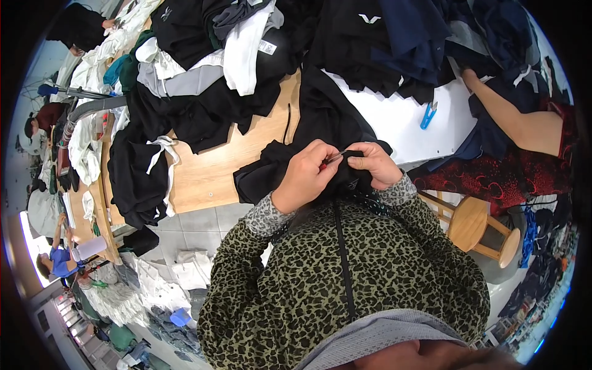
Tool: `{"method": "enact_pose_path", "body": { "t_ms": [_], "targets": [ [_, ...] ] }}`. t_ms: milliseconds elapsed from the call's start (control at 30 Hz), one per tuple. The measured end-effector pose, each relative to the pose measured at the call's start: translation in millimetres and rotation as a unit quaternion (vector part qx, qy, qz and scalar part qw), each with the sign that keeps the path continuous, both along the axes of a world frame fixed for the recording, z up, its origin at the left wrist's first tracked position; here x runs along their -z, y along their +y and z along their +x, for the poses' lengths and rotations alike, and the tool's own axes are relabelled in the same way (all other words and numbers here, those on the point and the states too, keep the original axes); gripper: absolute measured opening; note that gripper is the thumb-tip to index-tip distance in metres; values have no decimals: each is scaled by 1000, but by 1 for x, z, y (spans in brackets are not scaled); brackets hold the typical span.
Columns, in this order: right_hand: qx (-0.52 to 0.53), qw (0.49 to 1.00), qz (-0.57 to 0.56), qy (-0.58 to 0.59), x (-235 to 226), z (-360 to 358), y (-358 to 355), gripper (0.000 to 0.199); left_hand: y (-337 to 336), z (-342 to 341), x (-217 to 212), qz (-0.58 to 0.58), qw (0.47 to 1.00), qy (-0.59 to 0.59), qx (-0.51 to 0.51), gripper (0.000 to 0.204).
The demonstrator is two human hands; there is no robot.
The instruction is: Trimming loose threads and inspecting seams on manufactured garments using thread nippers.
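My left hand (305,175) is closed around small red-handled thread snips (324,164), mostly hidden by the fingers. Their metal tip points toward my right hand (376,165). Thumb and forefinger of that right hand pinch an edge of a black garment (327,117). Both hands are close together, just in front of my body. The garment spreads away from me over the table and bunches beside my left wrist. What the snips' tip touches is too small to make out.
Blue thread snips (428,115) lie on the white tabletop (394,123) at right. Black, white and grey garments (179,80) are heaped on the wooden table (209,166). A co-worker's arm (518,117) reaches in from the right, near a wooden stool (472,222).
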State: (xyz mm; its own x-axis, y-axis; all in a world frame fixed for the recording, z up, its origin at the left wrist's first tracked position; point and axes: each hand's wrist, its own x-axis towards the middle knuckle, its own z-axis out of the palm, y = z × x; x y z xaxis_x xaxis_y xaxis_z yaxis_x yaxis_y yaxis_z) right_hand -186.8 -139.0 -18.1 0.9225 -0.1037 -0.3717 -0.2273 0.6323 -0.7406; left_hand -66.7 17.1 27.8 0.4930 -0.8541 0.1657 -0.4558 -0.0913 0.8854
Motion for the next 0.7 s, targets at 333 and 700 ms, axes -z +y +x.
{"method": "enact_pose_path", "body": {
  "t_ms": [333,700],
  "targets": [
    [-30,983,172,-54,7,8,-8,23,16,34,-4,53,932,343,110,42],
    [-46,983,167,-55,16,6,-7,27,12,44,-1,104,936,283,183,29]
  ]
}}
